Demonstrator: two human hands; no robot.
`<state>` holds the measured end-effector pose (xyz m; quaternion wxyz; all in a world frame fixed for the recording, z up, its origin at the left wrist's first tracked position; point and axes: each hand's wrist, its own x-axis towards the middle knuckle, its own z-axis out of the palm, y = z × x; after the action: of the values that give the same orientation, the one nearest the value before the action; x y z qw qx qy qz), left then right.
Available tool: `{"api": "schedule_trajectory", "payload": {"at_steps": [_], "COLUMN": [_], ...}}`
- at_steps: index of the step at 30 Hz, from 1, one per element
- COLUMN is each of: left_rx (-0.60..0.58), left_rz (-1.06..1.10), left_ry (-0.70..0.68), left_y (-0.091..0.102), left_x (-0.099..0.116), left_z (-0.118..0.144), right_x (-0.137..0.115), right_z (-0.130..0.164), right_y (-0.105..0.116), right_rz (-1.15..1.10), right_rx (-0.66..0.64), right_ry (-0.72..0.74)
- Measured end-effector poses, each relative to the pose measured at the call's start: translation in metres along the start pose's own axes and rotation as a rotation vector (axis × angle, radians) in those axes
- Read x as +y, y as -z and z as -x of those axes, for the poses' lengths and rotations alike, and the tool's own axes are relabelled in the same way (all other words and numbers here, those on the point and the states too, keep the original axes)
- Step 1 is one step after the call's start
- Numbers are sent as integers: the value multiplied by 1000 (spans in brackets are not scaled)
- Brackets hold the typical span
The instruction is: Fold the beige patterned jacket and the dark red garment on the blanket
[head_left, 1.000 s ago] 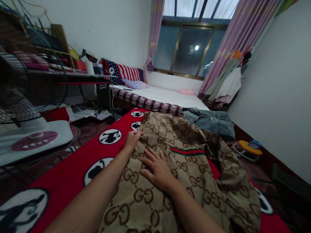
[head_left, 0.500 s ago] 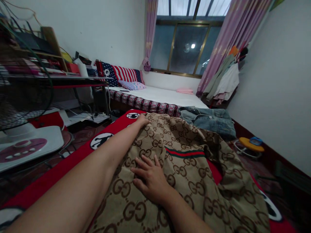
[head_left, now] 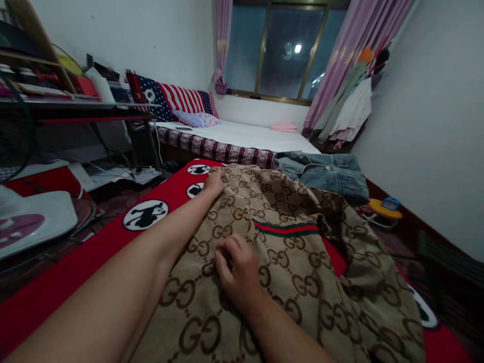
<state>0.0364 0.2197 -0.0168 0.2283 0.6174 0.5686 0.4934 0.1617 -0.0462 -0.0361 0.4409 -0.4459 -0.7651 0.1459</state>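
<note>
A tan jacket [head_left: 280,272] with a brown letter pattern and a green-red-green stripe lies spread over a red cloth [head_left: 109,262] printed with dark figures in white circles. Its sleeve side on the right is rumpled, and red shows through a gap there. At the jacket's far left edge, my left hand [head_left: 215,182] is closed on the fabric; its fingertips are hidden. My right hand [head_left: 241,269] is over the middle of the jacket, left of and below the stripe. Its fingers are bent, with the thumb apart from them and no fabric visibly gripped.
Folded denim clothing [head_left: 325,174] lies beyond the jacket. Behind it stands a bed [head_left: 242,135] under the window. A desk [head_left: 75,108] and a white fan base [head_left: 41,217] are on the left. A yellow stool [head_left: 383,208] stands on the right.
My right hand has gone from flat with spread fingers to bent fingers, in nearly the same place. My left hand stays at the jacket's far edge. The view has tilted slightly downward.
</note>
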Motion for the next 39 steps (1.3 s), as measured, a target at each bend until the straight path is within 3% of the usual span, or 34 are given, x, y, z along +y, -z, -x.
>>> {"api": "schedule_trajectory", "payload": {"at_steps": [3,5,6,10,15,18,21,25,29,34,36,39], "left_rx": [-40,-141,-203,-398,-459,-440,-379,-264,-227,23,22,-68], "left_rz": [-253,-458,-536,-650,-705,-754,-793,-745,-721,-838,-864,-851], "left_ry": [-238,-431,-464,-247,-126,-86,-89,-158,-58,69,115,138], "left_y": [-3,-3,-3,-2,-8,-11,-6,11,20,29,39,54], "left_x": [15,18,16,-3,-7,12,25,14,0,14,19,21], "left_z": [19,27,28,20,1,1,19,61,89,105,113,123], "right_x": [2,2,3,5,7,7,7,8,12,12,10,7], "right_z": [-1,-1,-1,-1,-1,-2,-2,-1,0,0,0,0], "right_y": [2,2,1,-3,-4,-3,-3,-5,-6,-4,-4,-4], "right_rz": [71,145,184,323,429,445,448,457,468,467,461,457], "right_rx": [40,-13,-48,-172,-245,-273,-274,-263,-260,-249,-230,-199], "right_ry": [-20,-29,-41,-122,-197,-214,-211,-196,-170,-160,-156,-135]}}
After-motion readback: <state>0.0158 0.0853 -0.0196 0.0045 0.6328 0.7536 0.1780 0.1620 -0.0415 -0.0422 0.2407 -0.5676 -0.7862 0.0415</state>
